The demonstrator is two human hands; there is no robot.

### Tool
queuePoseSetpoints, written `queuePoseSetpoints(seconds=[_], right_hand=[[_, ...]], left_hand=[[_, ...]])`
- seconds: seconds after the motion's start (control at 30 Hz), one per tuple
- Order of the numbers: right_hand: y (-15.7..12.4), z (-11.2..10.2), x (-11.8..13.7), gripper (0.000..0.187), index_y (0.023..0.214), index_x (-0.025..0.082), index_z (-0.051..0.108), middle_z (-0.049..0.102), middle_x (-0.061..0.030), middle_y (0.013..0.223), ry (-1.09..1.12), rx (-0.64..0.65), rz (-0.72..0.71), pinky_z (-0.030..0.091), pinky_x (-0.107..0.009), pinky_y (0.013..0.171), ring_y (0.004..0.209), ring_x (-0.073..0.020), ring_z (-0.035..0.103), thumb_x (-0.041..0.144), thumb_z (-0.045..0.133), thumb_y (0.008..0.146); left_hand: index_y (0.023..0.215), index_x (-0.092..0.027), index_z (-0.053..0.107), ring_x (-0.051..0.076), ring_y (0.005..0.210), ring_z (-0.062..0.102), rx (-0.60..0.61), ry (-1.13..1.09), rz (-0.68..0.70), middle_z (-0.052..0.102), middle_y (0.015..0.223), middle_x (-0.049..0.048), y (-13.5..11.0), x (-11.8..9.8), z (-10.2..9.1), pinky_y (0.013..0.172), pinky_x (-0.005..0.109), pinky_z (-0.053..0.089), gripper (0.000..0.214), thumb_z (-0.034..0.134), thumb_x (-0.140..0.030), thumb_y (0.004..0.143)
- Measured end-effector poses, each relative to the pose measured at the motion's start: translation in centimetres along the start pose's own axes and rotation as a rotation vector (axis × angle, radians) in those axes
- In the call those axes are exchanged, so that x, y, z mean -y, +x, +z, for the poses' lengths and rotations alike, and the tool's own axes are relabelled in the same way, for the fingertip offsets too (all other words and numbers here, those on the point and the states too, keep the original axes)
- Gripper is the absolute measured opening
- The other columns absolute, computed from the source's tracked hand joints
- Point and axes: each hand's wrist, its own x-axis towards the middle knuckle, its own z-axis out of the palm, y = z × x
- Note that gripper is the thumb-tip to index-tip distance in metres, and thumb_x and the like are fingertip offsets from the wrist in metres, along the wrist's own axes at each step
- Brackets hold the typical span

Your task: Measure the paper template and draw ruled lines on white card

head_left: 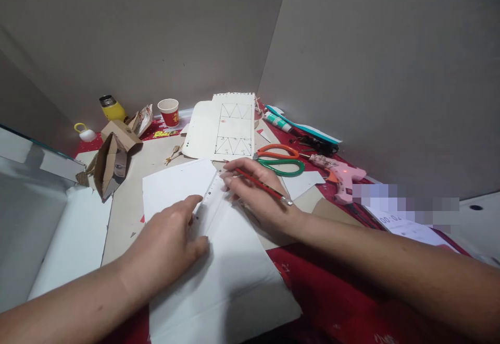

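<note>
A clear ruler (208, 194) lies slantwise on white card (234, 276) that spreads in front of me. My left hand (167, 237) is closed about the ruler's near part, thumb on one side and fingers on the other, pressing it to the card. In my right hand (258, 190) is a red and black pencil (261, 183), its eraser end toward me. That hand rests by the ruler's far end; the pencil's tip is hidden by the fingers. Beyond it, a white sheet (201, 125) carries drawn rectangles and zigzag triangles.
Scissors (279, 160) with orange and green handles lie right of the sheet, near a pink glue gun (341, 174) and a phone (402, 221). A paper cup (169, 113), a yellow bottle (112, 109) and folded cardboard pieces (113, 161) stand at the back left. Grey panels (351, 73) enclose the table.
</note>
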Motion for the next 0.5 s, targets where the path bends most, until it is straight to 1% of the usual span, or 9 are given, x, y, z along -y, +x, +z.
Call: queuePoseSetpoints(seconds=[0.1,0.2,0.3,0.37,0.43,0.5], right_hand=[[0.1,-1.2,0.2,0.016,0.1,0.022,0.062,0.066,0.0012,0.077,-0.094,-0.067,-0.086,0.049,-0.026,0.06,0.065,-0.0129,0.06,0.032,0.062,0.088],[0.1,-2.1,0.6,0.015,0.101,0.021,0.063,0.068,-0.0003,0.081,-0.209,-0.101,-0.169,0.048,-0.028,0.065,0.07,-0.014,0.062,0.031,0.061,0.09],[0.1,-2.6,0.6,0.015,0.101,0.02,0.063,0.069,-0.0013,0.082,-0.295,-0.109,-0.218,0.048,-0.03,0.068,0.073,-0.0154,0.062,0.03,0.059,0.091],[0.1,-2.7,0.3,0.014,0.102,0.02,0.063,0.069,-0.0027,0.089,-0.326,-0.085,-0.263,0.048,-0.03,0.07,0.078,-0.0161,0.064,0.028,0.057,0.093],[0.3,-2.7,-0.3,0.016,0.105,0.02,0.064,0.069,-0.0039,0.097,-0.33,-0.053,-0.305,0.049,-0.03,0.072,0.082,-0.0164,0.065,0.028,0.054,0.095],[0.4,-2.6,-0.8,0.018,0.108,0.021,0.063,0.068,-0.0041,0.1,-0.308,-0.029,-0.314,0.051,-0.031,0.072,0.083,-0.0163,0.066,0.03,0.051,0.098]], left_hand=[[0.129,-0.027,0.055,0.026,0.082,0.066,0.0,0.279,0.107,0.068,0.113,0.0076,0.5,1.5,-1.1,0.07,0.036,0.046,0.051,0.056,-0.028,0.078],[0.124,-0.027,0.057,0.026,0.079,0.067,0.033,0.464,0.109,0.068,0.111,0.0074,1.1,2.9,-2.2,0.065,0.035,0.045,0.046,0.053,-0.023,0.078],[0.119,-0.027,0.06,0.024,0.079,0.067,0.069,0.553,0.09,0.068,0.108,0.0069,1.6,3.8,-3.1,0.065,0.032,0.045,0.044,0.053,-0.018,0.076],[0.117,-0.026,0.061,0.023,0.079,0.068,0.079,0.581,0.081,0.068,0.108,0.0071,1.9,4.2,-3.6,0.065,0.031,0.045,0.042,0.053,-0.017,0.077],[0.115,-0.026,0.061,0.023,0.079,0.067,0.089,0.617,0.078,0.068,0.106,0.0075,2.2,4.3,-3.9,0.064,0.031,0.044,0.039,0.053,-0.017,0.078],[0.111,-0.025,0.061,0.024,0.078,0.067,0.118,0.658,0.08,0.068,0.104,0.0078,2.6,4.3,-4.1,0.062,0.031,0.043,0.034,0.052,-0.017,0.08]])
